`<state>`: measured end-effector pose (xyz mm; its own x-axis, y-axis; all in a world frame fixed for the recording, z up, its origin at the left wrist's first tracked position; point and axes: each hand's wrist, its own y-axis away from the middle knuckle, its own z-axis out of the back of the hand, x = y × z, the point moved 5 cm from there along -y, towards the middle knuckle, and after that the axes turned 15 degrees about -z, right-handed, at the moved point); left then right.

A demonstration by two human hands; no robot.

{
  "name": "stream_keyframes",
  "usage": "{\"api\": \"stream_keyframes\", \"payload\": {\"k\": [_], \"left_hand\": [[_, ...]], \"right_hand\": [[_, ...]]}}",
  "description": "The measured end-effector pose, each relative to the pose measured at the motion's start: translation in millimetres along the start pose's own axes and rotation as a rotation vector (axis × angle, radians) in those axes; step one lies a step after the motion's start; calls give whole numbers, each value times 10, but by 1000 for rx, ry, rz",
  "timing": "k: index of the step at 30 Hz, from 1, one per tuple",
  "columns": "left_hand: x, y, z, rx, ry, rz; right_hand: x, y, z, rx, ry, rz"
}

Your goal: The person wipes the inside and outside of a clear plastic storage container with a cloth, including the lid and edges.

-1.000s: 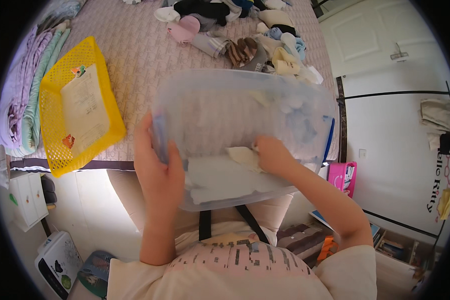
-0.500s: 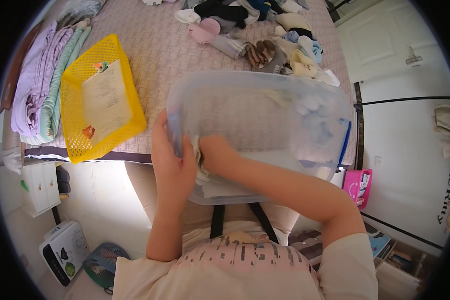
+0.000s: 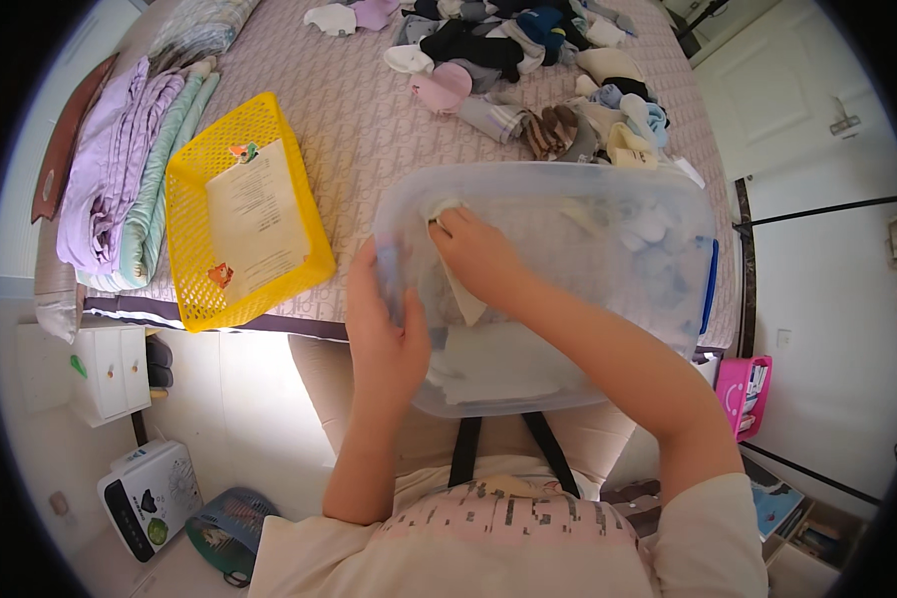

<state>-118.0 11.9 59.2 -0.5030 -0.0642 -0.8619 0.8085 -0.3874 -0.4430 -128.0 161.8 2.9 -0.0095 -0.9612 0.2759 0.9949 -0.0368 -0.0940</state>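
Note:
A clear plastic storage box (image 3: 558, 177) rests across my lap at the bed's edge, with a blue latch (image 3: 710, 287) on its right end. My left hand (image 3: 387, 329) grips the box's left wall, thumb at the rim and fingers round the outside. Inside, near the far left corner, my right hand (image 3: 476, 257) is closed on a cream sock (image 3: 460, 295), which hangs down from the fingers. White folded cloth (image 3: 508, 367) lies along the near side of the box. Pale blue and white pieces (image 3: 646, 231) show dimly at its right end.
Loose socks (image 3: 513, 45) are heaped on the bed (image 3: 339, 120) beyond the box. A yellow basket (image 3: 321, 249) holding a paper sheet stands left, beside folded lilac and green bedding (image 3: 120, 179). A pink bin (image 3: 736, 394) is at right; a white cabinet (image 3: 110, 369) stands lower left.
Within the box, my right hand has moved from the left wall toward the far left corner, bringing the sock into fuller view. My left hand stays on the wall. The whole view has shifted.

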Motion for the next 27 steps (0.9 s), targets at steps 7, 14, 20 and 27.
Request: {"api": "stream_keyframes", "payload": {"k": [7,14,20,27], "left_hand": [[5,-100,-15,33,-150,-14],[-17,-91,-12,-9,-58,9],[26,-157,8,34,-136,-1],[-60,-146,-56,37,-186,-20]], "right_hand": [[194,593,-314,429,18,304],[89,420,-79,869,-94,-52],[-234,129,435,289,-200,-103],[-226,208,171,15,-64,240]]}}
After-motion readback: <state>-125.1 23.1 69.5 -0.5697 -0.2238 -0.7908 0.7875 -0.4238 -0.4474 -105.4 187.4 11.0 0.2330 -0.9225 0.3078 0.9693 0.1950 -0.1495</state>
